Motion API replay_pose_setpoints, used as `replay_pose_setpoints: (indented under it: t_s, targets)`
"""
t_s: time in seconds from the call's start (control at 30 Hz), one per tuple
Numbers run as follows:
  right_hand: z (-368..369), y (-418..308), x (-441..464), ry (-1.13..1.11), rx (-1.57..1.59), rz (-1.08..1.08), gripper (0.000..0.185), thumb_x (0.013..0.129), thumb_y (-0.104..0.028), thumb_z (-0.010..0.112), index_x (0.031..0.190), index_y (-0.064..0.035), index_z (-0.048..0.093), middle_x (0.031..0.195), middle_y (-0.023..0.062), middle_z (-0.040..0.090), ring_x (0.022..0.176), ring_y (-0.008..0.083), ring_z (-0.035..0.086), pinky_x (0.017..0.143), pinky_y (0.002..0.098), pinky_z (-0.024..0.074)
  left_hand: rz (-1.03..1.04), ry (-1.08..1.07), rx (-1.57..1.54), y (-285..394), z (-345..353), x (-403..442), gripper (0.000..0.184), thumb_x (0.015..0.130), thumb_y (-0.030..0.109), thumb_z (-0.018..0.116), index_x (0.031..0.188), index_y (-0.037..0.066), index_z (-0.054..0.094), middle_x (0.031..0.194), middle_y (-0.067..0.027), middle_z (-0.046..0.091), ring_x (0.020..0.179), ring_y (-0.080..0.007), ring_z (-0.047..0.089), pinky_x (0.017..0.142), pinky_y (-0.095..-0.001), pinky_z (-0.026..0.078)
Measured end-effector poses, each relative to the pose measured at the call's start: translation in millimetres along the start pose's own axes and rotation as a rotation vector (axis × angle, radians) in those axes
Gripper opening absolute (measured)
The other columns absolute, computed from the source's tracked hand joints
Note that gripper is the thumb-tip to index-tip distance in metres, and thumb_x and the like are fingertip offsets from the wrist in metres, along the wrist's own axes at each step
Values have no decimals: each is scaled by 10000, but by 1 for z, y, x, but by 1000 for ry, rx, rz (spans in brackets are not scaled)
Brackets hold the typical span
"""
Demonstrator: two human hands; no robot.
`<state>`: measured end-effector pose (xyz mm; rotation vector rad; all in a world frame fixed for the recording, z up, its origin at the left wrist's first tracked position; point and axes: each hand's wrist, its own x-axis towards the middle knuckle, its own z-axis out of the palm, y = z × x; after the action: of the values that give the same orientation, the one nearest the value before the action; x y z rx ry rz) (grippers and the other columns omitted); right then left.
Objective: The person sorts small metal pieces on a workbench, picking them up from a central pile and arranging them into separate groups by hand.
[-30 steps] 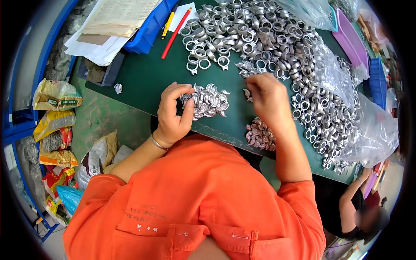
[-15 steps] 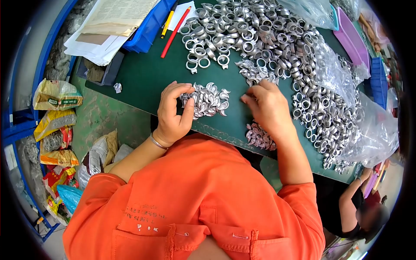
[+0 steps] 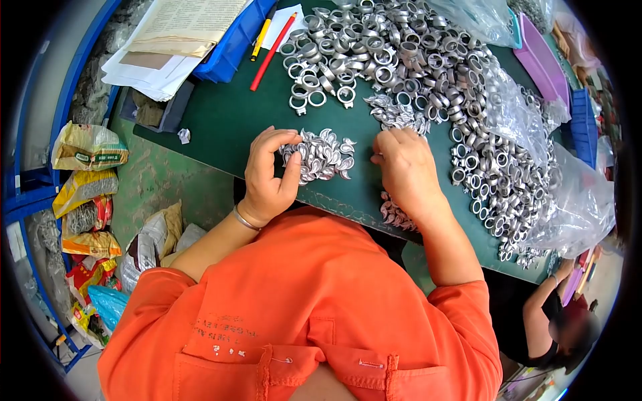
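Note:
My left hand [image 3: 271,170] rests at the left side of a pile of small silvery curled-leaf metal pieces [image 3: 326,157]. Its thumb and fingers are curved and apart, touching the pile's edge. My right hand [image 3: 406,166] is over the table, fingers curled inward; whatever they may hold is hidden beneath the knuckles. Just beyond it lies a second heap of similar small pieces [image 3: 388,110]. A third heap of leaf-shaped pieces [image 3: 394,212] sits by the table's near edge, partly covered by my right wrist.
A large heap of metal rings [image 3: 408,50] spreads across the back and right of the green table [image 3: 221,120]. Clear plastic bags [image 3: 575,200] lie along the right. A red pencil [image 3: 273,52], a yellow pen [image 3: 261,40] and a blue bin [image 3: 234,47] stand back left. Another person [image 3: 542,321] works at right.
My right hand has shifted slightly toward me and its fingers have curled further under. My left hand has stayed in place at the pile.

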<state>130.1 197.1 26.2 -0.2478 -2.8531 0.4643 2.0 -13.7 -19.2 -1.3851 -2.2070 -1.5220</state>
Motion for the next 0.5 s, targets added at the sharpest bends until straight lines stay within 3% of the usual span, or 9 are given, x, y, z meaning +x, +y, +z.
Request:
replay_pose_setpoints:
  t_s: [0.1, 0.17, 0.27, 0.4, 0.5]
  targets:
    - [0, -6, 2, -37, 234, 56, 130, 783, -22, 696, 862, -17, 593, 818, 151, 617, 805, 353, 620, 701, 442, 498, -4, -4, 7, 1, 0, 0, 331, 895, -44, 594, 1212, 0, 509, 1073, -124, 671, 1083, -275, 633, 1062, -477, 404]
    - [-4, -18, 8, -26, 608, 167, 116, 797, 7, 687, 888, 0, 614, 802, 178, 636, 784, 375, 636, 703, 427, 516, -4, -3, 5, 0, 0, 0, 331, 895, -44, 593, 1212, 0, 509, 1075, -123, 670, 1086, -275, 631, 1064, -475, 402]
    - [-3, -27, 12, -24, 681, 139, 123, 805, 9, 693, 917, 11, 642, 839, 185, 658, 811, 373, 652, 732, 415, 524, -13, 8, -18, 0, 2, -1, 327, 887, -20, 607, 1203, 8, 525, 1071, -118, 672, 1067, -289, 629, 1051, -483, 411]
    - [-12, 9, 4, 175, 430, 220, 105, 836, 32, 646, 938, 14, 665, 872, 198, 664, 819, 387, 650, 734, 424, 523, -22, 34, -36, -1, 2, -1, 338, 876, -1, 624, 1202, 15, 536, 1067, -116, 674, 1046, -299, 628, 1039, -490, 420]
    - [-13, 24, -11, 90, 359, 261, 87, 837, 31, 642, 916, 10, 674, 887, 195, 662, 822, 390, 644, 735, 440, 511, -6, -11, -17, 0, 0, -1, 338, 893, -46, 596, 1217, -1, 508, 1080, -123, 669, 1097, -268, 627, 1076, -464, 391]
